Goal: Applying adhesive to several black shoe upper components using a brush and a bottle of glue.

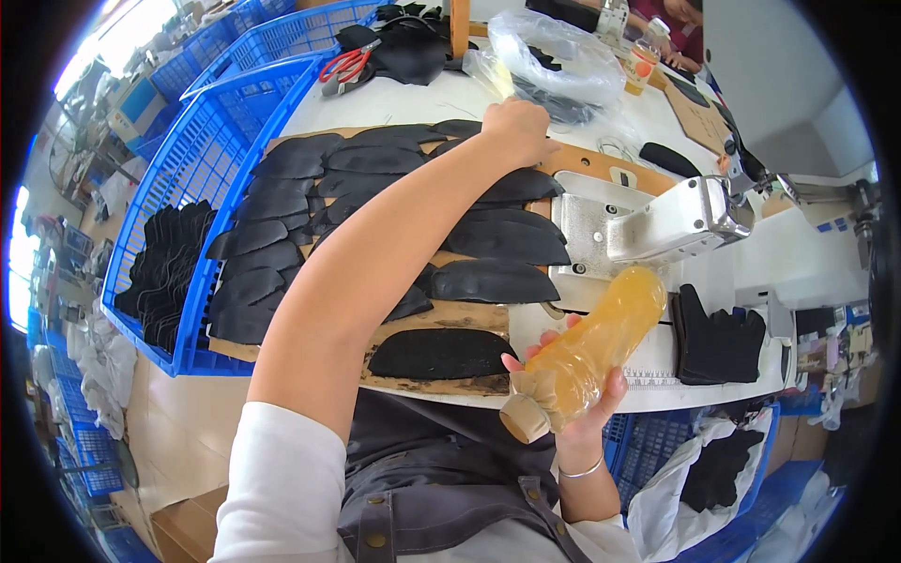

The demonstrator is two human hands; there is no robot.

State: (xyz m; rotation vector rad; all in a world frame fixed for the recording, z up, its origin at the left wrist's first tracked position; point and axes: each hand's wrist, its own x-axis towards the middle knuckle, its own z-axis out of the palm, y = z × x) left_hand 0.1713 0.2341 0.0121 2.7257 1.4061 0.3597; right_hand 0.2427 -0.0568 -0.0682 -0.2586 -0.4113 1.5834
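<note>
My left hand (518, 131) reaches across to the far side of the board, its fingers curled and mostly hidden. A pale yellow thing (502, 83) shows just beyond the knuckles; whether it is held I cannot tell. Below the arm, overlapping rows of curved black leather-like pieces (493, 235) cover the wooden board (450, 314). One more black piece (441, 354) lies alone at the near edge. My right hand (591, 403) grips a translucent amber bottle-like object (601, 333), tilted, rounded at its upper end. Its lower end is wrapped in tape around a tan cap.
A white sewing machine (671, 225) stands right of the board. Stacked black pieces (718, 333) lie beside it. At the back are red-handled scissors (347, 66), a clear plastic bag (554, 52) and a bottle (643, 66). A blue crate (192, 272) borders the left. Another person's hand (678, 61) shows far right.
</note>
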